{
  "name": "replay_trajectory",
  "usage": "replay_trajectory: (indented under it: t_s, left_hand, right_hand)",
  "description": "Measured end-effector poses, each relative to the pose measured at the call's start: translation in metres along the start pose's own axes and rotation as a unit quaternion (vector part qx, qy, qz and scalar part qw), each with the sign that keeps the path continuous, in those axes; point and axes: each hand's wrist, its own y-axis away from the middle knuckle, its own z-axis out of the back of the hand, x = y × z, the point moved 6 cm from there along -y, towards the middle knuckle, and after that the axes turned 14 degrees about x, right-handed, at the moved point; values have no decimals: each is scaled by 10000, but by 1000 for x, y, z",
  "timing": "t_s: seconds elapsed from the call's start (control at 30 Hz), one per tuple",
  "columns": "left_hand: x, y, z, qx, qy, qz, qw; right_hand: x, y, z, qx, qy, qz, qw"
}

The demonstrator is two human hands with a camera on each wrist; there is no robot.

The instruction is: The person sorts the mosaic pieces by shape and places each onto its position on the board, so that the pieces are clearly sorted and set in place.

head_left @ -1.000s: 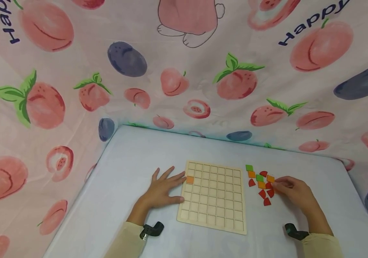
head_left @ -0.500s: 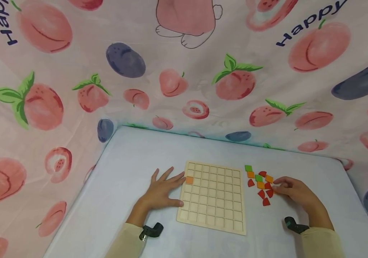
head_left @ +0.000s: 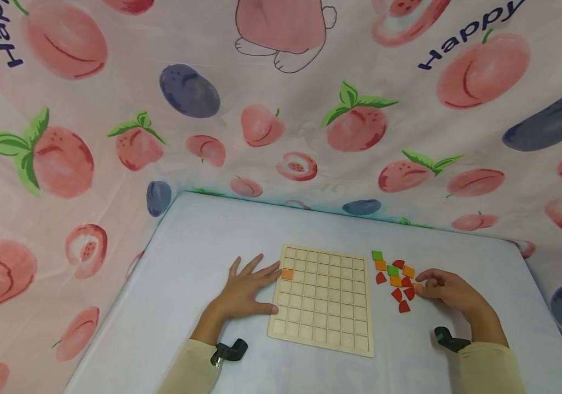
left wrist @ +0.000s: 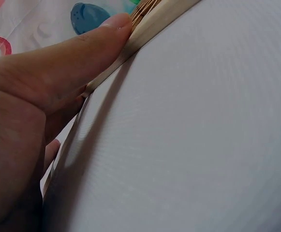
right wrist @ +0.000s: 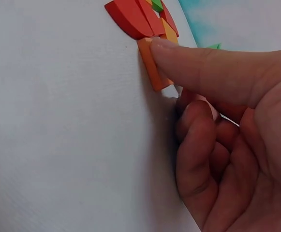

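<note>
A light wooden grid board (head_left: pixel 325 317) lies on the white table, with one orange square tile (head_left: pixel 287 274) in a cell at its left side. My left hand (head_left: pixel 246 290) spreads its fingers along the board's left edge. In the left wrist view its thumb (left wrist: pixel 82 55) rests against the board's rim (left wrist: pixel 145 38). To the right of the board, my right hand (head_left: pixel 450 290) is at a loose group of tiles. Its thumb and curled fingers pinch an orange tile (right wrist: pixel 152 65) close over the table, beside red quarter-round pieces (right wrist: pixel 130 17). The fingertips behind that tile are partly hidden.
Green tiles (head_left: pixel 377 255), orange tiles (head_left: pixel 381 265) and several red pieces (head_left: pixel 404 306) lie in a loose cluster right of the board. A fruit-printed cloth (head_left: pixel 300 120) hangs behind the table (head_left: pixel 202 230). Each wrist wears a black camera (head_left: pixel 231 350).
The right fingers have shifted slightly off the orange tile nearest the cluster's top right. The left thumb has slid a little toward the near side along the board's edge. The tiles otherwise lie alike.
</note>
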Motion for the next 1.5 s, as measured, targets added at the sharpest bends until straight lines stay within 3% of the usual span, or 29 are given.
replay_trajectory:
  t_s: [0.47, 0.93, 1.5]
  left_hand:
    - [2, -1, -3, 57, 34, -17, 10000]
    - [2, -1, -1, 59, 118, 23, 9999]
    - [1, 0, -1, -43, 167, -47, 9998]
  right_hand:
    - [1, 1, -3, -211, 139, 163, 9995]
    - [1, 5, -2, -263, -21, -109, 9996]
    - [-2, 5, -1, -544, 151, 18, 9984]
